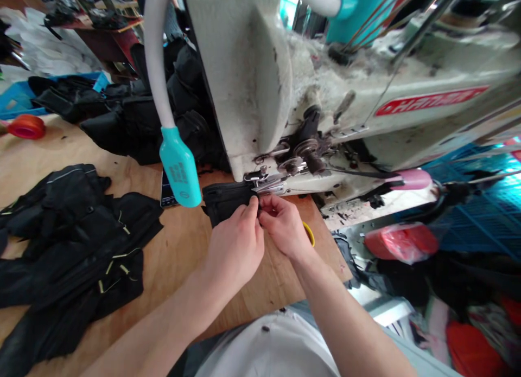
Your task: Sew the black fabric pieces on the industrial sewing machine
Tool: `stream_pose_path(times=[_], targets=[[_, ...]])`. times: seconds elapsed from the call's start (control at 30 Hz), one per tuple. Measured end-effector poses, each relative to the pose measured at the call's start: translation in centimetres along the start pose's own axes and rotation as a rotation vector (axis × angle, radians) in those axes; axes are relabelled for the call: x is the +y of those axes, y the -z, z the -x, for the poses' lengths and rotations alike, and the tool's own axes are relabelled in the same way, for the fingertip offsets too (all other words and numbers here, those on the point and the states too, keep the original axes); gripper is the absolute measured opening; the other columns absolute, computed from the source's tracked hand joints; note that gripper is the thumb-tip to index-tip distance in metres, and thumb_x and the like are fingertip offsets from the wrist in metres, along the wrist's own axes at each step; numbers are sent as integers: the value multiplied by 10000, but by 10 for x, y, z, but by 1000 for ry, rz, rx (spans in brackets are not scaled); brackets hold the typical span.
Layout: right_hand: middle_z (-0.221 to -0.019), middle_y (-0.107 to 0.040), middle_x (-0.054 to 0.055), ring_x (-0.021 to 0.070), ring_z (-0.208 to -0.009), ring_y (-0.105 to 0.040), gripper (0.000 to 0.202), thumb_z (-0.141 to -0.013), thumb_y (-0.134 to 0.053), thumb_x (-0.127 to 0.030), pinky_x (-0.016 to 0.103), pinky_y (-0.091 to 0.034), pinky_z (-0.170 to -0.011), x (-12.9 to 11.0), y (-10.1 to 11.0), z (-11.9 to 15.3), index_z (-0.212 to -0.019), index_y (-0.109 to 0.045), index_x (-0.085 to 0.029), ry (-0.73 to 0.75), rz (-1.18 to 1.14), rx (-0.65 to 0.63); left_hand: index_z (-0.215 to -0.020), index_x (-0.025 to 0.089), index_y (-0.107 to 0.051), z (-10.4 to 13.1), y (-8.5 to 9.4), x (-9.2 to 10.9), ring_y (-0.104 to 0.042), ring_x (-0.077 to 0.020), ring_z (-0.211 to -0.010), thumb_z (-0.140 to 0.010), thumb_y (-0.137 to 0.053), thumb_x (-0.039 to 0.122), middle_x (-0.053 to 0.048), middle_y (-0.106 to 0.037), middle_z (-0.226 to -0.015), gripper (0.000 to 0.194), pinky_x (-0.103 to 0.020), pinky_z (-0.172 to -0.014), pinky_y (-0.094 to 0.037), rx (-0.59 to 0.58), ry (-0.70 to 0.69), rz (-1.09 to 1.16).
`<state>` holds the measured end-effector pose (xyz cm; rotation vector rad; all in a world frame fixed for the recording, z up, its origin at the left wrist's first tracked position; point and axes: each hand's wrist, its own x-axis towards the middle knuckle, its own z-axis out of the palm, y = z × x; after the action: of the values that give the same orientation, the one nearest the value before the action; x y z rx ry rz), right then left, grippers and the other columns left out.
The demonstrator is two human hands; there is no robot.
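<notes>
A black fabric piece with a zipper-like strip (226, 195) lies at the needle area of the sewing machine (252, 68). My left hand (238, 238) is closed on its near right edge, thumb and fingers pressed together beside the presser foot (266, 186). Close against it, my right hand (283, 222) pinches the same edge of the black fabric. The fingertips of both hands nearly meet, and the fabric between them is mostly hidden.
A lamp with a turquoise head (181, 168) hangs left of the needle. Black sewn pieces (73, 230) cover the table's left side, with a phone (167, 190) behind the lamp. An orange tape roll (26, 126) sits far left. A yellow ring (309, 234) lies by my right wrist.
</notes>
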<state>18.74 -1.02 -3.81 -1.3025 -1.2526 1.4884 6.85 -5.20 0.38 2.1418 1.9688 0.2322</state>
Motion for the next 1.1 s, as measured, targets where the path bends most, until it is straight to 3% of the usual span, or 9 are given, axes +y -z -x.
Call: stream_pose_path(times=[0.17, 0.43, 0.53, 0.63, 0.73, 0.8, 0.87, 0.97, 1.1], targets=[[-714, -654, -6, 134, -627, -554, 168, -636, -608, -228, 241, -448, -585, -1, 6, -2, -790, -650, -176, -20, -55, -75, -1384, 89, -555, 0, -13, 6, -731, -232, -913, -930, -418, 120, -140, -730, -1123, 475, -320, -738, -581, 130, 59, 129], [-735, -690, 0, 140, -662, -595, 121, -682, -649, -227, 245, -476, -643, 1, 1, -10, -784, -682, -171, 22, -102, -28, -1377, 115, -575, -7, -12, 9, -703, -224, -748, -930, -447, 132, -92, -718, -975, 465, -309, -540, -484, 161, 82, -86], [-721, -686, -5, 133, -637, -585, 116, -708, -679, -272, 241, -469, -628, 0, -2, -12, -769, -681, -173, 26, -125, -2, -1255, 150, -664, -4, -11, 9, -676, -242, -841, -932, -478, 151, -83, -695, -917, 373, -341, -650, -508, 272, 43, -115], [-725, -690, -6, 135, -630, -595, 132, -708, -679, -284, 243, -475, -621, -2, -3, -12, -785, -674, -178, 14, -150, 9, -1228, 161, -674, 10, -12, 7, -642, -310, -1025, -878, -570, 169, -122, -696, -1079, 366, -467, -846, -521, 349, -6, -91], [-764, -701, 5, 144, -655, -614, 150, -697, -664, -268, 248, -491, -632, -1, -6, -11, -815, -661, -175, 13, -124, 37, -1260, 140, -642, 25, -17, 0, -545, -360, -1279, -848, -595, 148, -150, -637, -1323, 414, -587, -1086, -416, 411, -60, -43], [-784, -698, 11, 152, -677, -622, 160, -694, -659, -269, 255, -496, -642, 1, -11, -10, -825, -635, -179, 21, -104, 63, -1240, 137, -642, 28, -19, -8, -512, -341, -1342, -884, -562, 135, -136, -642, -1341, 364, -607, -1174, -334, 448, -109, -15], [-820, -696, 17, 164, -716, -632, 193, -701, -662, -282, 270, -503, -675, 4, -17, -7, -861, -605, -189, 35, -83, 97, -1223, 137, -638, 25, -16, -16, -559, -291, -1306, -929, -515, 117, -121, -679, -1290, 320, -578, -1189, -346, 478, -175, 19], [-899, -691, 31, 179, -774, -630, 256, -725, -662, -289, 296, -500, -726, 6, -25, -1, -945, -564, -203, 75, 24, 164, -1185, 146, -650, 12, -4, -25, -640, -221, -1194, -977, -493, 135, -102, -716, -1218, 261, -458, -1115, -472, 479, -305, 67], [-915, -660, 42, 186, -781, -598, 212, -742, -618, -210, 301, -458, -706, 6, -18, 10, -946, -560, -206, 174, 278, 180, -1130, 170, -691, -3, 13, -33, -667, -198, -1135, -976, -550, 169, -71, -733, -1188, 208, -371, -1039, -532, 346, -496, 29]])
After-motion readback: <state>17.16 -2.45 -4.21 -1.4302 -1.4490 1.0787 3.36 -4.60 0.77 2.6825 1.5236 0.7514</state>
